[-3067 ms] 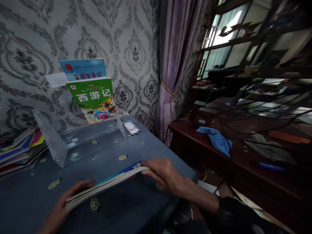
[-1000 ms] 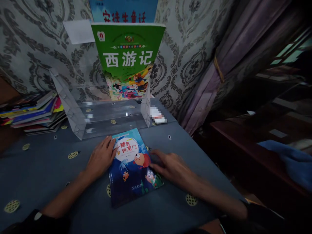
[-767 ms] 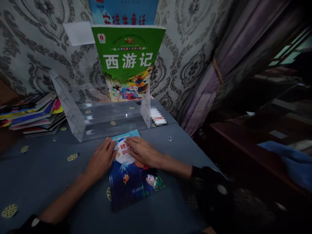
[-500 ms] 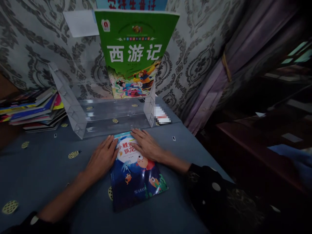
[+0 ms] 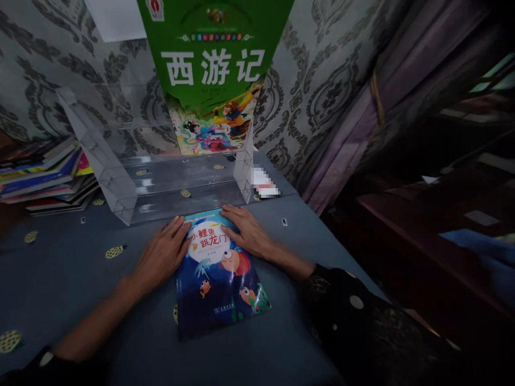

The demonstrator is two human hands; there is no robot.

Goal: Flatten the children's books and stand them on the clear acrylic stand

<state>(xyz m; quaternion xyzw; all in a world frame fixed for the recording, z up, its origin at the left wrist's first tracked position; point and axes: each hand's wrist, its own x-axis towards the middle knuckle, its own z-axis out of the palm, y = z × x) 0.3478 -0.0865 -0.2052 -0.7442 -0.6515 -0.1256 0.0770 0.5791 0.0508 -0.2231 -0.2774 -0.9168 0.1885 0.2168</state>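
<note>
A picture book (image 5: 219, 287) with a dark blue cover, orange fish and red title characters lies flat on the cloth-covered table (image 5: 132, 332). My left hand (image 5: 164, 249) rests at its upper left edge, fingers stretched out and thumb touching the cover's side. Along the upper right edge lies my right hand (image 5: 247, 230), its fingers extended and its thumb over the cover's border. Just beyond the book stands a clear acrylic book stand (image 5: 120, 187). A green book (image 5: 217, 96) with white title characters is propped upright in its back tier.
Stacked books (image 5: 44, 174) sit at the far left. A small white item (image 5: 264, 183), pixelated, lies right of the stand. Patterned wallpaper (image 5: 309, 69) rises behind, with a tied purple curtain (image 5: 358, 134) at the right. The table's right edge drops to a dark area.
My right hand has slid off the cover to the book's right edge, so the whole title shows. The view has shifted slightly. My left hand stays by the left edge.
</note>
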